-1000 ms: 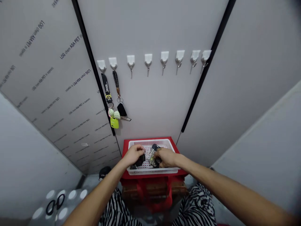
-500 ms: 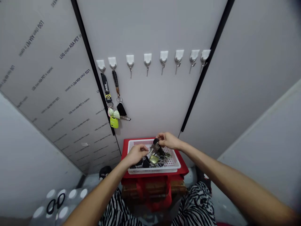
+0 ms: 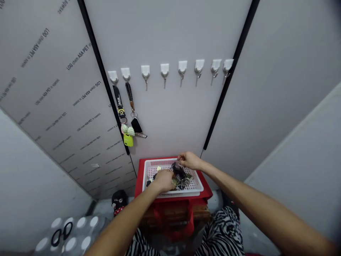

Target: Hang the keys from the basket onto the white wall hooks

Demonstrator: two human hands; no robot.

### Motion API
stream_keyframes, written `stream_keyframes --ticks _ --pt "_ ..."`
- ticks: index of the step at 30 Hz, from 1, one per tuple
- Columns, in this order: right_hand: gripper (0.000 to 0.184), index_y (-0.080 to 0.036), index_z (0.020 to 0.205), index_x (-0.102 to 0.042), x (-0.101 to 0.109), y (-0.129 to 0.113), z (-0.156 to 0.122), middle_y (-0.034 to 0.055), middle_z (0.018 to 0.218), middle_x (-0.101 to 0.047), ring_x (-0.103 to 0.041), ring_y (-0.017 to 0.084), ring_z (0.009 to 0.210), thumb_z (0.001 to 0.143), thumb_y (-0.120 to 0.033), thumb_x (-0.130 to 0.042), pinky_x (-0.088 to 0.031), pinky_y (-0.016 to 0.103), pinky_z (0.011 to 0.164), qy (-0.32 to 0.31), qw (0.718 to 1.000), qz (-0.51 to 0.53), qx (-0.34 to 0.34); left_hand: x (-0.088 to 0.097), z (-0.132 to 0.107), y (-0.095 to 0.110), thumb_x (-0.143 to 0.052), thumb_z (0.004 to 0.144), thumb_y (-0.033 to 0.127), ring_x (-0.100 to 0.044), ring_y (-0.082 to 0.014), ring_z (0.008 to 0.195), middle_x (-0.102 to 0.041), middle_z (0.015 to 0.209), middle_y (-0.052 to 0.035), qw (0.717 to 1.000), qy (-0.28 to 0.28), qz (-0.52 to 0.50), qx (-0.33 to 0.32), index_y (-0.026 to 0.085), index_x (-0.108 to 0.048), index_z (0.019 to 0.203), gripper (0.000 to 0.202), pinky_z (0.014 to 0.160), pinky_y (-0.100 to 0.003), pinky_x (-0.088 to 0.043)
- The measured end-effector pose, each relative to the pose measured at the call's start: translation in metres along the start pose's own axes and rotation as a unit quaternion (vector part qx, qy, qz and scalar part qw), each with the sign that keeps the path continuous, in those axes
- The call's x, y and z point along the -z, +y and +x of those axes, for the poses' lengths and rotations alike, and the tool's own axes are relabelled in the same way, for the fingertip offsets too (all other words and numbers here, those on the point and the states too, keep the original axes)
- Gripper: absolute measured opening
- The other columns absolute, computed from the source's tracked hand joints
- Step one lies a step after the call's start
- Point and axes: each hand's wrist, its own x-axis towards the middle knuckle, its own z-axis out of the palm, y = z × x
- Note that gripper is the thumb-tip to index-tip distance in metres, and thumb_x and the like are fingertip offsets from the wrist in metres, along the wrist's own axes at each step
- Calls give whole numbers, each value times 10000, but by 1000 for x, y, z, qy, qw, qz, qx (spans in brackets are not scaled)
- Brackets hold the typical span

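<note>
My left hand (image 3: 164, 180) reaches down into a white plastic basket (image 3: 151, 164), over a jumble of keys and keychains (image 3: 183, 182). Its fingertips are partly hidden behind the back of the hand, so their grip is not visible. My right hand (image 3: 189, 160) is at the basket's far right rim, thumb and fingers pinched together on a bunch of keys with a dark fob (image 3: 176, 168), still low over the pile. A gold-coloured keychain (image 3: 174, 182) shows beside my left fingers.
On the wall is a row of several white hooks (image 3: 164, 69). The two leftmost carry a black lanyard with a lime-green tag (image 3: 128, 140) and a braided strap with a black key fob (image 3: 136, 125). A red bag (image 3: 207, 193) lies under the basket; capped bottles (image 3: 71, 244) stand lower left.
My left hand has moved right and down into the keys. My right hand stays near the far rim, its keys slightly lower. The view has shifted a little.
</note>
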Motion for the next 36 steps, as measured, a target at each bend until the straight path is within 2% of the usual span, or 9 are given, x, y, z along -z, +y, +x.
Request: stream_keyframes --ticks 5,9,13,15,17,22,28,32,36 --pt "218 -118 712 -571 -3 10 -8 9 535 -548 -459 88 492 569 -139 -408 -328 176 476 -15 1000 -5 27 9 -7 -17 -461 549 191 -441 -114 566 -491 584 13 993 46 -101 50 167 -474 648 103 490 -193 -294" --pt "251 -114 781 -555 -10 5 -8 21 659 -572 -486 100 582 592 -152 -394 -361 197 548 -20 990 130 39 27 -12 -23 -468 541 162 -352 -57 473 -381 508 58 953 78 -291 38 154 -399 606 95 442 -160 -255" --pt "274 -128 824 -531 -22 -17 -11 10 756 -563 -487 88 675 596 -126 -380 -361 204 637 -98 937 323 86 44 -13 -22 -457 538 138 -317 -40 444 -347 483 74 906 81 -415 13 154 -354 592 117 429 -151 -239" --pt "234 -132 777 -538 -29 -27 -14 -5 703 -557 -480 77 644 592 -126 -395 -356 202 631 -149 912 371 92 50 -12 -24 -460 539 140 -327 -40 460 -364 494 71 890 105 -443 7 151 -354 589 117 443 -152 -248" --pt "177 -132 726 -536 -33 -34 -16 -16 659 -547 -469 68 606 588 -143 -426 -351 193 600 -164 898 399 80 54 -13 -27 -473 536 151 -340 -42 475 -382 509 67 878 132 -459 8 148 -360 593 127 458 -155 -262" --pt "106 -128 654 -516 -31 -39 -13 -43 528 -488 -387 33 443 582 -195 -476 -306 165 455 -94 902 421 23 67 -16 -35 -499 530 174 -362 -43 468 -395 496 69 854 173 -490 24 148 -363 592 152 464 -158 -274" --pt "110 -124 609 -494 -18 -42 -4 -51 455 -465 -382 36 410 578 -229 -489 -309 175 444 -17 905 425 0 83 -21 -40 -519 518 172 -416 -46 500 -448 536 60 812 175 -556 28 150 -358 597 180 497 -164 -306" --pt "104 -112 604 -499 -2 -49 2 -39 472 -489 -414 42 432 570 -209 -487 -332 183 470 32 906 422 5 87 -26 -48 -522 501 139 -413 -42 476 -448 510 67 805 174 -566 31 151 -355 594 191 480 -160 -301" --pt "90 -110 576 -486 22 -68 6 -55 409 -454 -396 38 382 566 -199 -480 -323 177 420 43 911 411 14 89 -27 -52 -485 503 96 -413 -49 449 -445 478 73 798 187 -572 27 156 -378 667 205 468 -169 -309"
